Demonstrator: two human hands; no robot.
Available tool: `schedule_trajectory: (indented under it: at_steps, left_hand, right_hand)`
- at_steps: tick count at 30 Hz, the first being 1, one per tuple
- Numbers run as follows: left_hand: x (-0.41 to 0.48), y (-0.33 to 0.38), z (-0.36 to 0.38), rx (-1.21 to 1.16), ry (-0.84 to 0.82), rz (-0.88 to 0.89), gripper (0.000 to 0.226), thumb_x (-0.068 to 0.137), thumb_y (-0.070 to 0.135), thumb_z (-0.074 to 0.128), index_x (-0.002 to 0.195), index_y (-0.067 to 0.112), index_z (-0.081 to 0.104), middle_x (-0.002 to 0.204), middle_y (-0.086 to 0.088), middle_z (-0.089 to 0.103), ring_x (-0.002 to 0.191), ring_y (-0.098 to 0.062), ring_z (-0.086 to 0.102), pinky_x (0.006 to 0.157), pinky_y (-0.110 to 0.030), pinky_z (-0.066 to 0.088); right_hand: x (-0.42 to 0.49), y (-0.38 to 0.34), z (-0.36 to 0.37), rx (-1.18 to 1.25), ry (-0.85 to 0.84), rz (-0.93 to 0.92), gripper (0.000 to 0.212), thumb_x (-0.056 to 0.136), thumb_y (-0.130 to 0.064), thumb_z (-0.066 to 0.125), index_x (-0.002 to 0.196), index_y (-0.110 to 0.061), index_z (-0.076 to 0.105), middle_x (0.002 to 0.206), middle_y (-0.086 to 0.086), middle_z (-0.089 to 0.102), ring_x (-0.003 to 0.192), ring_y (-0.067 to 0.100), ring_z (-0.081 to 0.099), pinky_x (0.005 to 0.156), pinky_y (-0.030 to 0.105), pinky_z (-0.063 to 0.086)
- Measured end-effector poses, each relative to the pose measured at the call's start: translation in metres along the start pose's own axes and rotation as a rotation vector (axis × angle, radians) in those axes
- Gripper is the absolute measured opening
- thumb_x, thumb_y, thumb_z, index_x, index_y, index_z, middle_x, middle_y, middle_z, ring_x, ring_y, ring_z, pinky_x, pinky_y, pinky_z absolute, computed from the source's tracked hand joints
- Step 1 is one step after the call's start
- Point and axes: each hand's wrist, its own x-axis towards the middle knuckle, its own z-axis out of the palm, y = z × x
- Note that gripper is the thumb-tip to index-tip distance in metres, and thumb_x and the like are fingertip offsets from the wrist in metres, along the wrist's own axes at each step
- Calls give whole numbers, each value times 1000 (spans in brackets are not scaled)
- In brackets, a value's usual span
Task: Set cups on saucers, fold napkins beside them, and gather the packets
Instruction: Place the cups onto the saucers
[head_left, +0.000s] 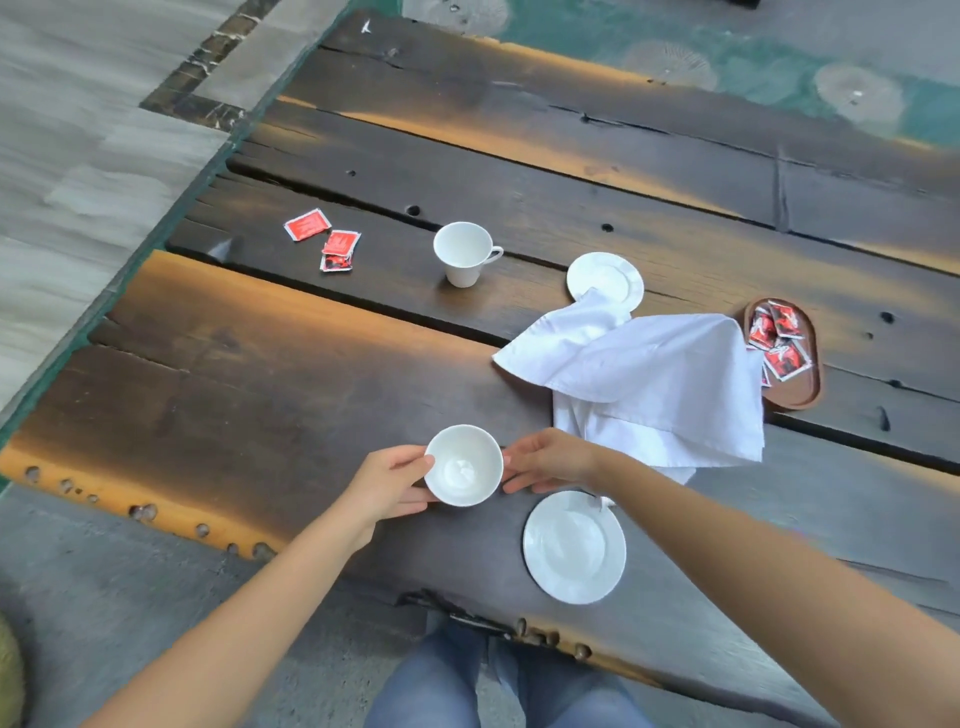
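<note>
The dark wooden plank table (260, 389) is carrying every item of the setting. Two crumpled white cloth napkins (665, 379) are lying unfolded in a heap right of centre, one corner overlapping the near edge of the far saucer and the opposite edge covering the left end of the tray.

The near round white saucer (574, 548) is sitting bare at the table's near edge, just beside the right forearm. The far round white saucer (608, 278) is sitting beyond the napkins, also without a cup. The brown oval wooden tray (795, 392) is lying at the right and is holding several red packets (779, 338).

The near white ceramic cup (464, 465) is sitting upright between both hands, just left of and beyond the near saucer, not on it. Whether its base is touching the table cannot be told. The left hand (387, 486) is gripping the cup's left wall, thumb at the rim and fingers curled beneath. The right hand (550, 460) is pinching the cup's right side with thumb and fingertips; the handle is hidden there.

The far white ceramic cup (464, 252) is standing upright on the bare wood, handle pointing right, left of the far saucer.

Three loose red packets (340, 243) are lying at the left, well apart from the tray; two are overlapping.
</note>
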Motion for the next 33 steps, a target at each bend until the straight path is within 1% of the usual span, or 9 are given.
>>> schedule_trajectory:
  at_steps: [5, 8, 12, 14, 16, 19, 24, 26, 33]
  left_hand:
    - [-9, 7, 42, 93, -111, -9, 31, 95, 23, 54, 124, 15, 58, 116, -7, 67, 93, -22, 70, 87, -34, 54]
    - [-12, 4, 65, 117, -165, -30, 32, 94, 24, 55, 125, 16, 58, 115, -6, 68, 92, -22, 71, 88, -35, 54]
    - [-15, -1, 92, 154, -209, -57, 32, 94, 23, 55, 125, 15, 58, 116, -7, 68, 93, -23, 71, 87, -34, 54]
    - [-16, -4, 104, 176, -217, -67, 31, 95, 22, 54, 125, 14, 58, 115, -8, 68, 93, -24, 70, 86, -33, 55]
    - [-17, -6, 114, 195, -222, -69, 30, 95, 21, 53, 124, 13, 58, 114, -9, 68, 91, -23, 70, 83, -31, 55]
    - [-17, -10, 124, 210, -218, -76, 29, 96, 20, 52, 123, 11, 59, 114, -11, 68, 85, -20, 70, 76, -26, 56]
    - [-13, -16, 131, 247, -214, -83, 33, 96, 19, 52, 127, 10, 55, 120, -13, 65, 97, -27, 68, 85, -33, 54]
    - [-12, -18, 133, 255, -219, -85, 31, 96, 18, 51, 126, 9, 56, 119, -14, 65, 95, -27, 68, 84, -32, 54]
    - [-7, -23, 135, 244, -207, -72, 29, 95, 17, 53, 122, 10, 58, 114, -11, 65, 89, -24, 69, 80, -29, 55]
  right_hand:
    - [-41, 42, -15, 64, 45, 26, 17, 92, -37, 58, 102, -25, 64, 100, -13, 74, 98, 5, 70, 87, 26, 48]
    - [-61, 65, -18, 108, 85, 30, 22, 91, -39, 59, 103, -22, 66, 98, -14, 74, 93, 5, 71, 77, 20, 47]
    - [-79, 95, -18, 170, 109, 53, 17, 94, -34, 57, 100, -19, 65, 99, -8, 72, 78, 4, 71, 65, 17, 44]
    - [-83, 109, -18, 184, 118, 65, 20, 95, -28, 55, 107, -14, 65, 103, -2, 71, 74, 4, 70, 62, 17, 41]
    - [-85, 119, -17, 189, 125, 74, 27, 95, -26, 55, 113, -8, 65, 105, 0, 70, 74, 5, 69, 67, 19, 42]
    - [-87, 132, -16, 207, 126, 82, 30, 95, -26, 55, 116, -7, 64, 105, 1, 70, 76, 7, 69, 76, 23, 45]
    - [-84, 146, -14, 227, 119, 76, 31, 95, -28, 55, 118, -10, 64, 116, 5, 70, 77, 5, 68, 84, 28, 46]
    - [-83, 148, -14, 222, 108, 82, 31, 95, -30, 54, 120, -12, 62, 113, 1, 70, 80, 6, 68, 88, 28, 47]
    - [-83, 148, -17, 213, 101, 86, 30, 95, -30, 54, 120, -16, 62, 103, -8, 70, 82, 6, 69, 87, 27, 47]
